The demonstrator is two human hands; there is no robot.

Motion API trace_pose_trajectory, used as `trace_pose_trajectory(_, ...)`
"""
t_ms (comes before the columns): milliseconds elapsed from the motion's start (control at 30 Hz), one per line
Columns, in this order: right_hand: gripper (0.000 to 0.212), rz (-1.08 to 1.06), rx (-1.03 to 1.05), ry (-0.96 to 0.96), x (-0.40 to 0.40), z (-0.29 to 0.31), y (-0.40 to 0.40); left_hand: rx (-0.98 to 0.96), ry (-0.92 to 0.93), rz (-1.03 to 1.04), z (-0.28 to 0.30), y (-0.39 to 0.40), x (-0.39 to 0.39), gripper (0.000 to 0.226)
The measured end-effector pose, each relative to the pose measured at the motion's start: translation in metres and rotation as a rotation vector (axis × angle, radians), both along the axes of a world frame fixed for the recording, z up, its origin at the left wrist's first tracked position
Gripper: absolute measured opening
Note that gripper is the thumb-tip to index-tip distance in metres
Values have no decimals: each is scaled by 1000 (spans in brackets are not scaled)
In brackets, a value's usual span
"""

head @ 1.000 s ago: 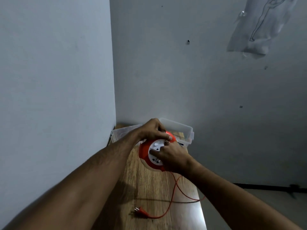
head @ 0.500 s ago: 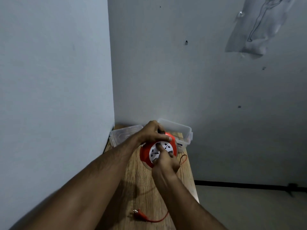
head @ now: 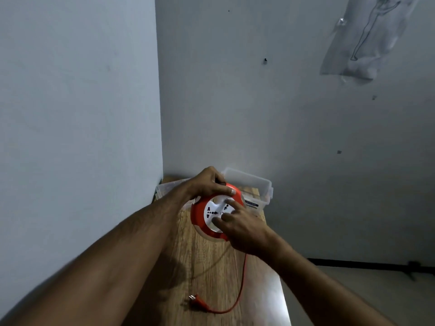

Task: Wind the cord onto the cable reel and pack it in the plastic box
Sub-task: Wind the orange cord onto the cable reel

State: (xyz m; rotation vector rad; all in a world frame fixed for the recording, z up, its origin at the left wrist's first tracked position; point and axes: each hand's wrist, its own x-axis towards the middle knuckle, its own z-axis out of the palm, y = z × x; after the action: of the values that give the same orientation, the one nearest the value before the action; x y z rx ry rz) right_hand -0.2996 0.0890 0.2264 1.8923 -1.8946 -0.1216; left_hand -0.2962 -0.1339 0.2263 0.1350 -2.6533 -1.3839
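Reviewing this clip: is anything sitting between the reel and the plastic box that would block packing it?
Nothing visible blocks it. The cable reel, held by the left hand and right hand, sits right in front of the open plastic box. But loose cord and its plug still lie on the table, unwound.

Cable reel: smooth orange plastic housing, slight sheen; white plastic socket face, matt. Cord: thin orange sheathing, smooth, with orange moulded plug. Plastic box: clear, translucent plastic, glossy. Worktop: wood-grain finish, light brown, low sheen. Walls: painted, matt, marked in spots.
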Motion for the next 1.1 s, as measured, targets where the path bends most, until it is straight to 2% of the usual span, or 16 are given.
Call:
trace_pose_trajectory(100,59,97,96,63,-9,3,-1,0,-13,-35,-1,4,-1,43)
trace_pose_trajectory(233,64,186,112,208,-12,3,0,6,-59,-78,2,8,4,31)
trace_pose_trajectory(333,67,208,187,147,-15,-2,-4,-7,-80,-74,4,9,6,32)
trace_pose_trajectory(500,64,219,282,154,-16,-4,-8,-39,-121,-141,10,16,8,30)
trace_pose_trajectory(700,64,177,362,283,-19,-8,-18,-40,-149,-133,5,17,6,16)
trace_pose_trajectory(767,59,183,357,260,-22,-11,-19,-59,-141,-133,5,20,7,16)
trace_pose_trajectory(867,58,139,249,136,-27,-9,-20,-44,-79,-98,5,19,6,31)
trace_pose_trajectory(933,62,17,103,11,-24,-8,-19,-34,-25,-67,7,17,5,38)
trace_pose_trajectory(1000,62,-171,-117,-279,-17,-11,-16,-15,27,-24,10,15,3,35)
trace_pose_trajectory(1100,55,-433,-641,-806,10,-21,-21,24,77,18,14,13,-1,27)
